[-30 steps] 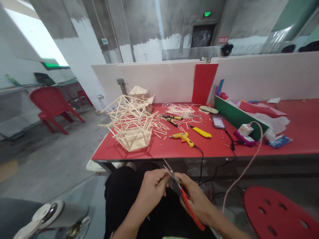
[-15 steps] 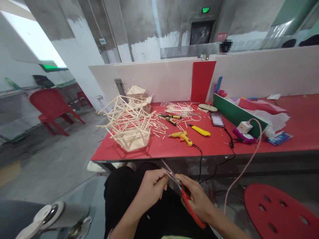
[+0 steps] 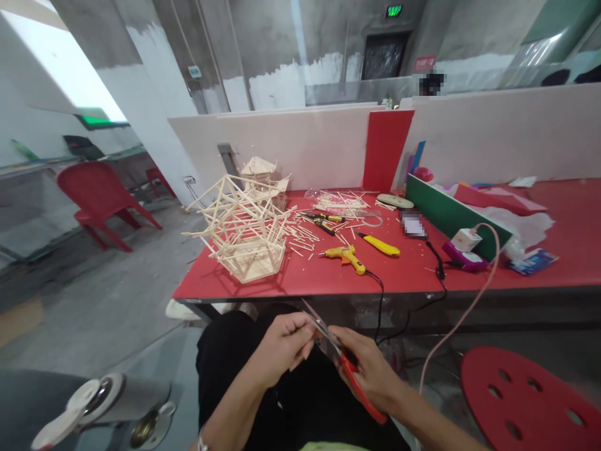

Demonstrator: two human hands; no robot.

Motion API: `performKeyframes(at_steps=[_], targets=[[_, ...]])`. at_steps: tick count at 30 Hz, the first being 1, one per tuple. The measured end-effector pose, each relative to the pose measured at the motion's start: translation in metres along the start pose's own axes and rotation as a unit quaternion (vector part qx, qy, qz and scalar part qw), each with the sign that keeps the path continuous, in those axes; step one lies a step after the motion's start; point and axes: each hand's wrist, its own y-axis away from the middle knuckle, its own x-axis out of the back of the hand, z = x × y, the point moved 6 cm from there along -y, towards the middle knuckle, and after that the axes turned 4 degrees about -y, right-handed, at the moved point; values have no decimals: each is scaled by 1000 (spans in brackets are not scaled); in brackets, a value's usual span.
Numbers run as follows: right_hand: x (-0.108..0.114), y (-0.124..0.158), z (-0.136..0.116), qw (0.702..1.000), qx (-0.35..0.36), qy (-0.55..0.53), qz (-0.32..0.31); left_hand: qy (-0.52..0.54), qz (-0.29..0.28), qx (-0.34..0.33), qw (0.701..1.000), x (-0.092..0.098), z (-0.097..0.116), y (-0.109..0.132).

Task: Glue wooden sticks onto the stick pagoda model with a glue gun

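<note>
With the right hand [image 3: 364, 357] I grip the scissors [image 3: 351, 374], grey metal blades parted, handles smooth and orange-red. I have the left hand [image 3: 285, 343] pinched closed beside the blades; from here I can't tell what it holds. Ahead of it, on the red desk [image 3: 293, 279], stands a stick frame [image 3: 251, 247]: many-sided base formed, upper lattice spiky and open, so I'd judge it unfinished. Slim, pale loose sticks [image 3: 303, 238] lie beyond both hands, apparently unused.
</note>
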Motion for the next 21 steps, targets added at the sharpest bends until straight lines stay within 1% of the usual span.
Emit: performKeyframes(at_steps=[4, 6, 8, 11, 15, 17, 20, 21], targets=[[0, -1, -3, 1000, -8, 30, 5, -125, 17, -80, 989, 1, 12, 4], [-3, 0, -2, 1000, -7, 24, 5, -164, 24, -100, 981, 1, 16, 6], [-7, 1, 1, 1000, -8, 7, -1, -186, 44, -105, 976, 3, 14, 7], [-10, 2, 7, 1000, -13, -8, -6, -189, 81, -102, 973, 5, 4, 5], [-9, 4, 9, 1000, -21, -18, -5, -159, 115, -63, 978, 3, -12, 2], [-10, 6, 9, 999, -32, -18, -7, -172, 128, -68, 974, 2, -12, 4], [-15, 9, 7, 999, -32, -14, -11, -225, 145, -113, 957, 3, -3, 9], [-16, 9, 7, 999, -30, -12, -13, -229, 140, -119, 956, 3, -2, 11]])
